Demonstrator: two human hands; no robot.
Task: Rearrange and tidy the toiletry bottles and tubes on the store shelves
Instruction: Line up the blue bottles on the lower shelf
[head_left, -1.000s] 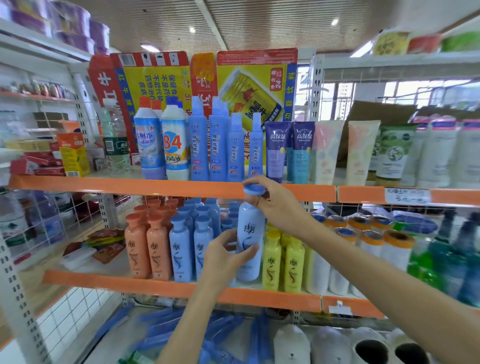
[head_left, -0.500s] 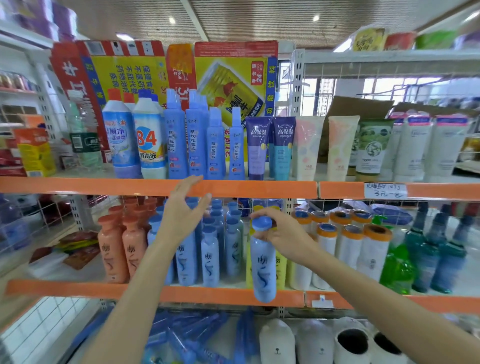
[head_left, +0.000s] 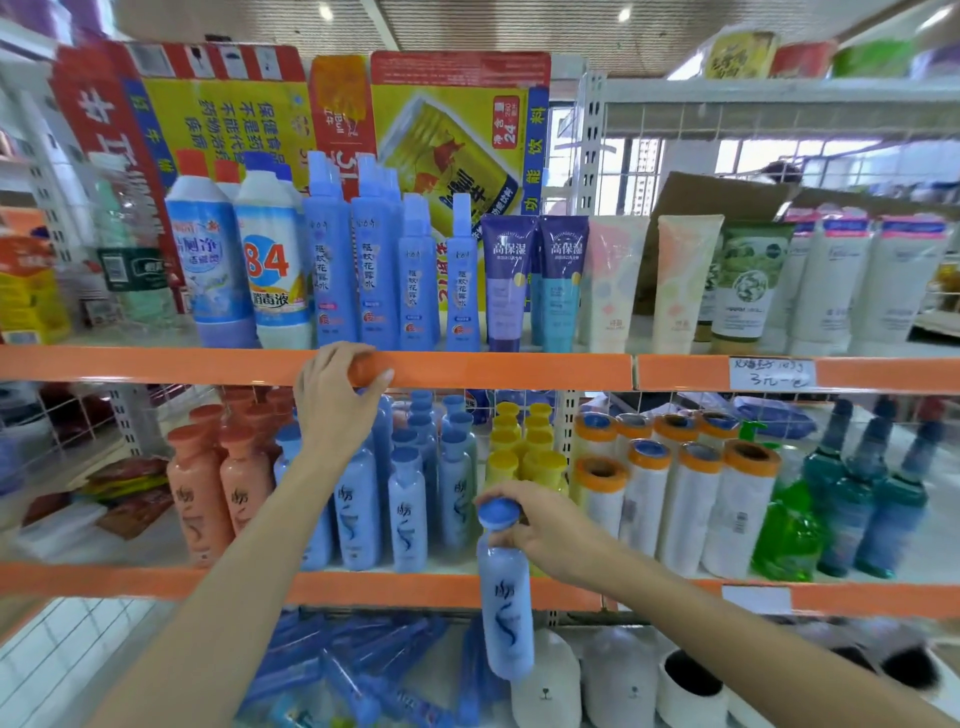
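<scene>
My right hand (head_left: 540, 525) has the blue bottle (head_left: 506, 603) pinched by the neck just under its round cap, and it hangs out in front of the middle shelf's orange front edge (head_left: 415, 590), clear of the row. My left hand (head_left: 335, 397) reaches up and in among the back bottles, fingers curled over an orange cap (head_left: 368, 369) near the upper shelf's front edge (head_left: 519, 370); how firmly I've got it, I can't tell from here. The blue one is smooth plastic, stiff enough not to dent, and I'd judge it fairly light but slick, so dangling it by the neck feels a bit risky. Better to wrap the body at the waist if I want control. There's a gap at the front of the blue row (head_left: 405, 499), beside the yellow bottles (head_left: 524, 457), and that looks like its spot. The orange bottles (head_left: 218, 493) stand at the left end.
</scene>
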